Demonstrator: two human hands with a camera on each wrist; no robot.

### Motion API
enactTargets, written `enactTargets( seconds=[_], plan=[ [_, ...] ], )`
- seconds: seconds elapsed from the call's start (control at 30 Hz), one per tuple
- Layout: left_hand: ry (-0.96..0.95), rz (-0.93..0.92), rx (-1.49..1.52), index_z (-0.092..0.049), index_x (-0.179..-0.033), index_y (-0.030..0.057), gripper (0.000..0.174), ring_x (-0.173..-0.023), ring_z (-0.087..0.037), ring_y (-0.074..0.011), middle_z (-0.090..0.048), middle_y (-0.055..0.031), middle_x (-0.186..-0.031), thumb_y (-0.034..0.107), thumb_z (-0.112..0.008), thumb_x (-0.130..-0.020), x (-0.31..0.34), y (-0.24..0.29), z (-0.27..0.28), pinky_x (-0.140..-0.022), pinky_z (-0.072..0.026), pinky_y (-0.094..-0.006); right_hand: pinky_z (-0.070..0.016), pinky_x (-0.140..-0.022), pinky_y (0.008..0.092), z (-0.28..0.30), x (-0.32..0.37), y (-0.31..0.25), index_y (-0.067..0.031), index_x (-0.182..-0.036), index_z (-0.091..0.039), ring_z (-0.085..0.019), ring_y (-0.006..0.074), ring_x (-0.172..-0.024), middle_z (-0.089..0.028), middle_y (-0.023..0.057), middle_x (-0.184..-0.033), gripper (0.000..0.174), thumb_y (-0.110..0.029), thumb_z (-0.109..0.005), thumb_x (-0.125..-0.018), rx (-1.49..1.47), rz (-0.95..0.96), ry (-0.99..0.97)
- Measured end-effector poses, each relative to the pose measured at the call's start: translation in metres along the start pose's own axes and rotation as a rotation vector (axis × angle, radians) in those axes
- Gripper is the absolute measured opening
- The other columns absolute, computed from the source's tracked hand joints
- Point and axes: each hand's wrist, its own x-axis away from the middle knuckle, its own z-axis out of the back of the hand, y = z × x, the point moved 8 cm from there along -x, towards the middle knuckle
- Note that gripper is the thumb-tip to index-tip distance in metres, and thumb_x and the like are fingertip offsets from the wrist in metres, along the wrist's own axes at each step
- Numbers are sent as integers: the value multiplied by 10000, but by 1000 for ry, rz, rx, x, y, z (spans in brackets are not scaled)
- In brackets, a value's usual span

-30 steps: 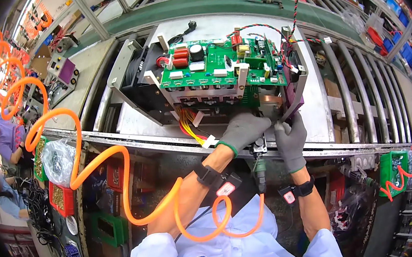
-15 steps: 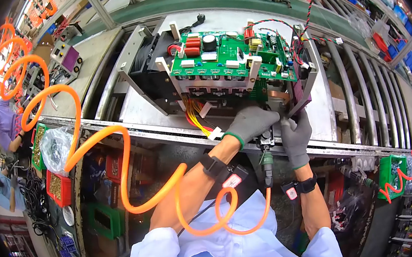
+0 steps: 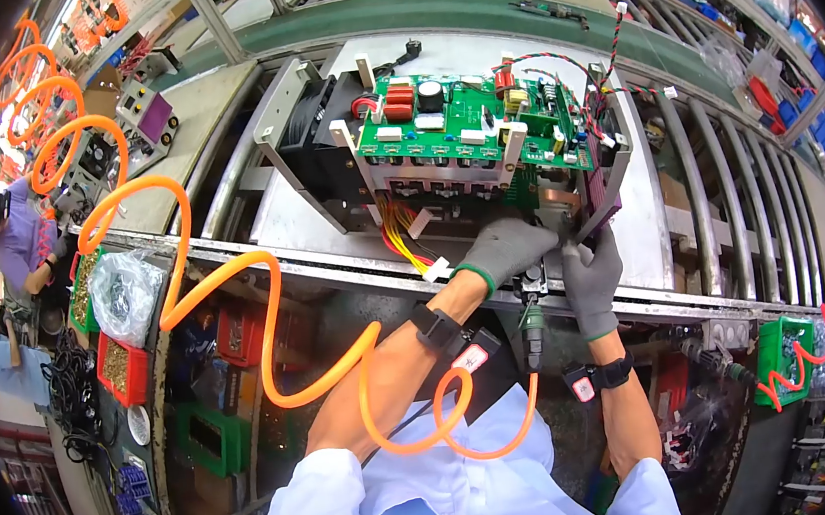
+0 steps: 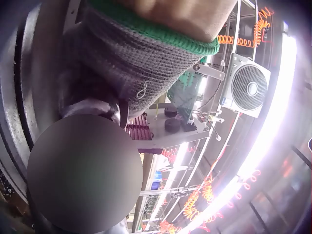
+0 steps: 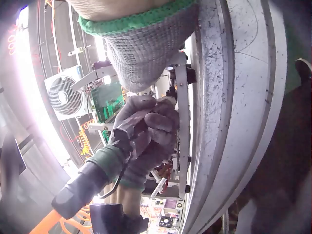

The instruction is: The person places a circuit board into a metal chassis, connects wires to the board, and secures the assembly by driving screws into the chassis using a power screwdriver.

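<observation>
Both hands wear grey knit gloves with green cuffs. The left hand (image 3: 506, 250) is low at the front of an open electronics unit. In the right wrist view its fingers (image 5: 161, 124) curl round an air tool (image 5: 140, 139) with a green and black hose coupling (image 5: 105, 163). Above the hands sits the unit's green circuit board (image 3: 454, 130), on a metal frame. The right hand (image 3: 593, 284) is at the unit's right front corner, right beneath the grey upright bar (image 3: 607, 199), thumb apart. The ends of its fingers are hidden, and I cannot tell what they hold.
An orange coiled hose (image 3: 274, 322) crosses the left forearm. Yellow and red wires (image 3: 401, 239) hang at the unit's front. Metal rollers (image 3: 733, 194) lie to the right. Red (image 3: 125, 370) and green (image 3: 780, 360) parts bins flank the bench. Another person (image 3: 16, 239) is at far left.
The unit and hands appear a little further right as the head view shifts. Both hands keep nearly the same place at the unit's lower front.
</observation>
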Motion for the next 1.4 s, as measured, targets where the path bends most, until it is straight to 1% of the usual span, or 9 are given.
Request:
enactTargets(
  seconds=[0.27, 0.3, 0.4, 0.5, 0.6, 0.73, 0.93, 1.2, 1.4],
  plan=[
    [-8, 69, 3, -706, -879, 27, 528, -774, -676, -311, -684, -180, -779, 533, -560, -844, -6, -3, -3, -728, -512, -413, -556, -816, 385, -7, 7, 18, 70, -1282, -525, -698, 300, -948, -667, 219, -1090, 536, -133, -706, -820, -102, -79, 29],
    [0, 66, 42, -713, -926, 40, 535, -793, -675, -325, -693, -182, -809, 544, -552, -848, -2, -1, -1, -757, -514, -419, -572, -802, 391, -10, 5, 18, 78, -1361, -451, -705, 312, -972, -647, 239, -1125, 671, -152, -747, -804, -66, -39, 17],
    [30, 67, 118, -723, -928, 4, 528, -778, -691, -275, -714, -163, -823, 515, -637, -828, 1, 1, 1, -730, -524, -387, -575, -810, 408, -10, 15, 14, 65, -1397, -413, -706, 347, -996, -642, 240, -1124, 736, -157, -769, -793, 137, -83, 16],
    [141, 172, 444, -728, -913, -45, 502, -783, -697, -202, -727, -141, -846, 435, -768, -772, 19, -2, 6, -693, -530, -344, -574, -826, 419, -10, 15, 16, 49, -1419, -390, -698, 383, -1014, -628, 236, -1159, 754, -133, -769, -794, 113, -64, 11],
    [143, 242, 487, -727, -895, -70, 485, -806, -691, -153, -725, -128, -870, 363, -850, -716, 37, 7, 3, -674, -530, -307, -575, -849, 423, -11, 13, 19, 48, -1427, -389, -689, 382, -1047, -614, 237, -1203, 752, -108, -763, -794, 53, 0, 9],
    [139, 167, 365, -713, -878, -80, 466, -825, -708, -189, -728, -143, -870, 336, -820, -697, 33, 11, -12, -726, -547, -333, -573, -907, 421, -8, 13, 11, 56, -1443, -379, -665, 368, -1121, -591, 237, -1255, 767, -80, -757, -789, -2, 50, -12],
    [127, 243, 245, -695, -828, -78, 466, -821, -704, -227, -715, -158, -833, 355, -766, -671, 26, 5, -12, -738, -551, -362, -568, -936, 408, -11, 12, 15, 67, -1451, -373, -644, 364, -1166, -568, 235, -1276, 767, -68, -745, -794, -27, -52, -31],
    [97, 95, 28, -656, -898, -143, 583, -817, -711, -316, -692, -253, -844, 399, -746, -706, 33, 5, 11, -756, -554, -397, -552, -892, 439, -8, 13, 17, 74, -1361, -445, -633, 419, -1100, -570, 244, -1193, 682, -70, -678, -736, 51, -4, 12],
    [15, 67, -166, -671, -875, -120, 582, -811, -707, -370, -676, -274, -785, 442, -699, -725, 28, 12, 24, -775, -551, -431, -551, -872, 446, -10, 15, 13, 69, -1377, -421, -648, 412, -1062, -567, 251, -1196, 707, -71, -669, -730, 29, -31, 28]
  ],
)
